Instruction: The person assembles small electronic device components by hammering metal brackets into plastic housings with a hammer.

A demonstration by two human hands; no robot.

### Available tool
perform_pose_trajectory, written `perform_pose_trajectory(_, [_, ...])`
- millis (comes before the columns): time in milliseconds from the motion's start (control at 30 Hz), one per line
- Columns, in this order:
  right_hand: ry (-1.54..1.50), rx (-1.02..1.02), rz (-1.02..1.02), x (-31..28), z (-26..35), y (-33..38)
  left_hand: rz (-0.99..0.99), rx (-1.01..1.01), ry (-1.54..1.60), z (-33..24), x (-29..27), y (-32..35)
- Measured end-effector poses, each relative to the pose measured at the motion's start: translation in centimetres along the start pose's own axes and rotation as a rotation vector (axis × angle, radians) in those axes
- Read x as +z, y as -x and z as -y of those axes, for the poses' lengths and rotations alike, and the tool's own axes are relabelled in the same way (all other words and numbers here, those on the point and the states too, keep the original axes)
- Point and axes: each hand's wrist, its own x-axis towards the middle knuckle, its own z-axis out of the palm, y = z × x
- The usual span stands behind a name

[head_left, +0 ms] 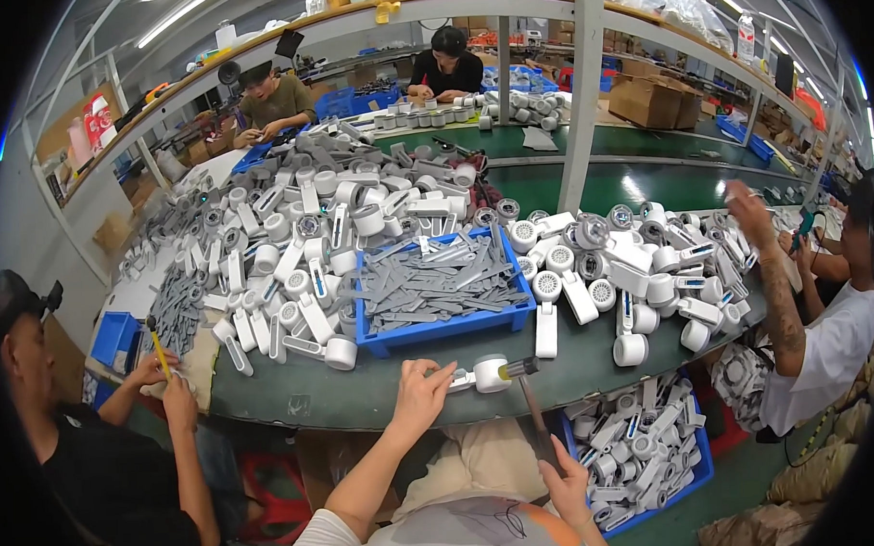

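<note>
My left hand [420, 397] is closed on the grip end of a white handheld fan [491, 375], which lies near the front edge of the green table. In my right hand [566, 482] is a hammer [532, 404], held by its handle below the table edge. The hammer's head is over the fan's round end, at its right side; whether they touch I cannot tell. Just beyond my left hand stands a blue crate [443, 329] full of thin grey plastic strips [437, 278].
White fans [303, 307] lie heaped left and right of the crate. A blue bin [646, 458] of similar parts stands low at my right. One co-worker [47, 402] at left holds a yellow-handled hammer; another [824, 327] works at right. A metal post [582, 104] rises behind.
</note>
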Motion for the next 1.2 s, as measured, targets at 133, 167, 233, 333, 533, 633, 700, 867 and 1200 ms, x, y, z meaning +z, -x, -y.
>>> perform_pose_trajectory(133, [0.090, -0.083, 0.021, 0.1, -0.8, 0.0, 0.038, 0.019, 0.020, 0.1, -0.3, 0.6])
perform_pose_trajectory(167, [0.102, -0.104, 0.043, 0.3, -0.7, -0.1, 0.039, 0.020, 0.022, 0.2, -0.2, 0.6])
perform_pose_trajectory(233, [0.115, -0.122, 0.065, 0.7, -0.3, -0.4, 0.020, 0.041, 0.017, 0.6, -0.1, 0.7])
perform_pose_trajectory(333, [0.232, -0.293, 0.056, 1.5, 0.7, -1.2, 0.021, 0.008, -0.077, 0.0, -0.4, 0.5])
perform_pose_trajectory(533, [0.618, -0.416, 0.071, 1.9, 2.6, -2.8, 0.051, -0.213, 0.140, 0.8, 0.3, 0.7])
perform_pose_trajectory(633, [0.603, -0.440, 0.038, 1.9, 3.5, -3.2, -0.011, -0.288, 0.277, 0.7, 0.5, 0.4])
perform_pose_trajectory(700, [0.599, -0.515, -0.056, 1.8, 3.5, -3.1, -0.010, -0.289, 0.274, 0.8, 0.6, 0.5])
perform_pose_trajectory(867, [0.791, -0.519, 0.067, 1.2, 4.6, -3.9, -0.021, -0.252, 0.197, 1.1, 0.6, 0.5])
perform_pose_trajectory(1200, [0.786, -0.530, 0.073, 1.8, 6.6, -3.5, 0.040, -0.204, 0.277, 1.6, -0.5, 1.0])
